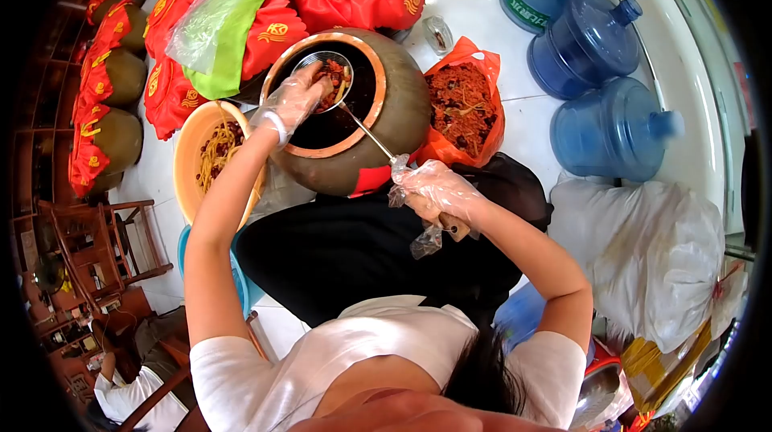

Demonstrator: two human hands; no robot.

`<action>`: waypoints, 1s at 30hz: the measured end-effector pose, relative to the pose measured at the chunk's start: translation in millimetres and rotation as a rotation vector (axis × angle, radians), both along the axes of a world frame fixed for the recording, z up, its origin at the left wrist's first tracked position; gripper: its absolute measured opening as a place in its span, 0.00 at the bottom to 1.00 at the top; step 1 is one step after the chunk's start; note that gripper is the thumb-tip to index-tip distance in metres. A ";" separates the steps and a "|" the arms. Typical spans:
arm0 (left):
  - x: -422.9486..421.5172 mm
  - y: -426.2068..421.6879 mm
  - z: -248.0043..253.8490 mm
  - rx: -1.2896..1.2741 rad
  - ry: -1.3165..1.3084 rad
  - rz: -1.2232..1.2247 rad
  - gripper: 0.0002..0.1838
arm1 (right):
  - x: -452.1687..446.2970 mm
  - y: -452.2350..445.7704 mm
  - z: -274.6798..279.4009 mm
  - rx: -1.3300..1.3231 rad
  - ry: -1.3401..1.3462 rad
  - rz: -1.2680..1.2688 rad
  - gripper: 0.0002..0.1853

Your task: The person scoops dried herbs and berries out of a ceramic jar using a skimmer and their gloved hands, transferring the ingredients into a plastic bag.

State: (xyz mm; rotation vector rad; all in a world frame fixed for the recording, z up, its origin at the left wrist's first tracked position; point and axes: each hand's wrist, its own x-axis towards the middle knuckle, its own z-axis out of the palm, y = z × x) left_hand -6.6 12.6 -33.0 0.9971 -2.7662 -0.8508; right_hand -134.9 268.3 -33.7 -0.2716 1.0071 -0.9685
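My right hand (438,191), in a clear plastic glove, is closed round the wooden handle (453,227) of a long-handled strainer (346,70). The strainer's bowl is over the wide mouth of a brown clay jar (402,86), with reddish food (334,78) in it. My left hand (293,101), also gloved, reaches in over the strainer bowl. Its fingers are drawn together at the red food, and their tips are hidden. Dark liquid or shadow fills the jar's opening below.
An orange bag (492,114) of red chili mix stands right of the jar. At left are a yellow basin (183,160) with food and a blue basin (241,271). Red-covered jars (185,38), water bottles (587,46) and a white sack (635,247) surround the spot. Another person (153,392) sits lower left.
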 end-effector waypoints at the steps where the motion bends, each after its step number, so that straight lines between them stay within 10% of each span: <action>1: 1.6 -1.4 -7.9 -0.014 0.049 0.035 0.29 | 0.5 -1.0 2.6 -0.012 0.046 0.016 0.15; 5: 2.1 -25.9 -65.9 -0.250 0.040 -0.033 0.27 | 2.5 -0.6 0.0 0.004 0.056 0.012 0.15; 30: -17.3 -19.7 -58.7 -0.341 -0.197 -0.087 0.20 | -1.2 -5.1 3.1 0.005 0.234 0.105 0.20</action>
